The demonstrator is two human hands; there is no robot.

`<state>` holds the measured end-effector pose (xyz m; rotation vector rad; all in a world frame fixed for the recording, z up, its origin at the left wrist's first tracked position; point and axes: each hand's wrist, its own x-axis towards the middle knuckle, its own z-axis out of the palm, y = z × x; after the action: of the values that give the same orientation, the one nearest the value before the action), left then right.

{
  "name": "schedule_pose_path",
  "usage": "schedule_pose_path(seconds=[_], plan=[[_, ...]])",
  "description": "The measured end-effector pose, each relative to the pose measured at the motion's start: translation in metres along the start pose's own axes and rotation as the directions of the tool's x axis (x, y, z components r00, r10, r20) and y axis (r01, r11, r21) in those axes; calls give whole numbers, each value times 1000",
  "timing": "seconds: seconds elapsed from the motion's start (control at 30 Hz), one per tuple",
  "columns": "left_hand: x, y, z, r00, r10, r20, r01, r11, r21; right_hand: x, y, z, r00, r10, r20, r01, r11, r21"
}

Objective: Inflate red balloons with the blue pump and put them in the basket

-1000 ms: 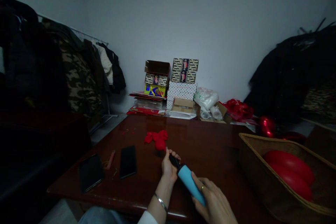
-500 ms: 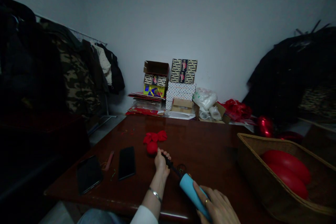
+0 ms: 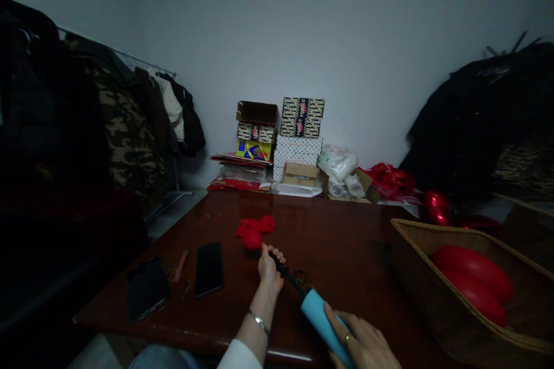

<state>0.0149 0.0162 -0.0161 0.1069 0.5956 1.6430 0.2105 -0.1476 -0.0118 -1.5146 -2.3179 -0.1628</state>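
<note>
A hand balloon pump with a blue barrel (image 3: 325, 323) and a black front end slants across the near side of the table. My right hand (image 3: 366, 339) is wrapped round the barrel. My left hand (image 3: 269, 267) is closed round the pump's black front end. Just beyond its fingertips a partly filled red balloon (image 3: 251, 237) points away from me, its neck hidden by my fingers. Behind that balloon lie several limp red balloons (image 3: 267, 223), which overlap it in view.
A wicker basket (image 3: 454, 317) at the right holds red balloons (image 3: 471, 268). A dark phone (image 3: 209, 269), a second dark device (image 3: 148, 288) and a small reddish stick (image 3: 182, 265) lie on the left of the table (image 3: 346, 230). Boxes (image 3: 298, 155) stand beyond the far edge.
The red balloon at my left hand looks longer and has shifted slightly away from me. Both hands and the pump have moved a little to the right. The black shaft between them still shows.
</note>
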Motion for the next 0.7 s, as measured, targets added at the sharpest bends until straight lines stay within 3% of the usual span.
schedule_pose_path(seconds=[0.2, 0.37, 0.7], plan=[[-8, -5, -1, 1000, -9, 13, 9, 999, 31, 20, -17, -3, 998, -20, -55, 19, 1000, -17], [-14, -13, -2, 1000, -6, 19, 6, 1000, 30, 34, -27, 1, 997, 54, -52, -55, 998, -21], [-21, -6, 1, 978, -126, 168, 142, 986, -85, 46, -35, -18, 979, 186, 82, -194, 975, 112]])
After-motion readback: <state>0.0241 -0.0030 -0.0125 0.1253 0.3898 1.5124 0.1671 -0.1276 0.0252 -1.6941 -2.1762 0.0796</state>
